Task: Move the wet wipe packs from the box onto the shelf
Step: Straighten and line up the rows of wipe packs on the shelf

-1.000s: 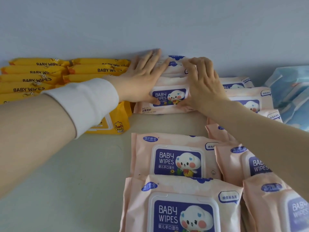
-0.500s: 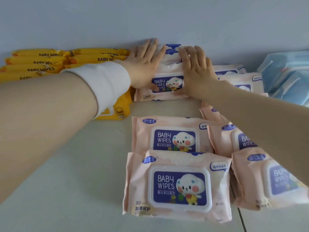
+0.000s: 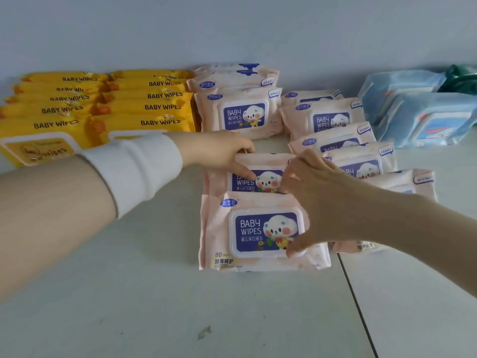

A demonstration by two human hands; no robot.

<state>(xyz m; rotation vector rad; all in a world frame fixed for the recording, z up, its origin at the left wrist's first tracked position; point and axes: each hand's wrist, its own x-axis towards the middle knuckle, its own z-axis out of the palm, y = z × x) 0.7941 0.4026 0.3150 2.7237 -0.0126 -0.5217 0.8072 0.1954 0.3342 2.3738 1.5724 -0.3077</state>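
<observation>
Pink baby wipe packs lie on the white shelf [image 3: 129, 293]. A stack of them [image 3: 240, 109] stands against the back wall. In the middle lies one pink pack [image 3: 219, 177], partly under a nearer pink pack [image 3: 219, 233]. My left hand [image 3: 219, 151] grips the far left edge of the middle pack, thumb on its lid. My right hand [image 3: 315, 197] holds the same pack's right side with curled fingers, and its thumb rests on the nearer pack's lid. A row of overlapping pink packs [image 3: 361, 153] runs along the right.
Yellow baby wipe packs [image 3: 103, 107] are stacked at the back left. Blue packs [image 3: 418, 112] lie at the back right, with something green [image 3: 462, 78] behind them. A dark seam [image 3: 356, 306] crosses the shelf surface at the lower right.
Both hands have left the back stack and come toward me to the middle pink pack, which they now hold. The camera has dropped, showing more of the shelf front.
</observation>
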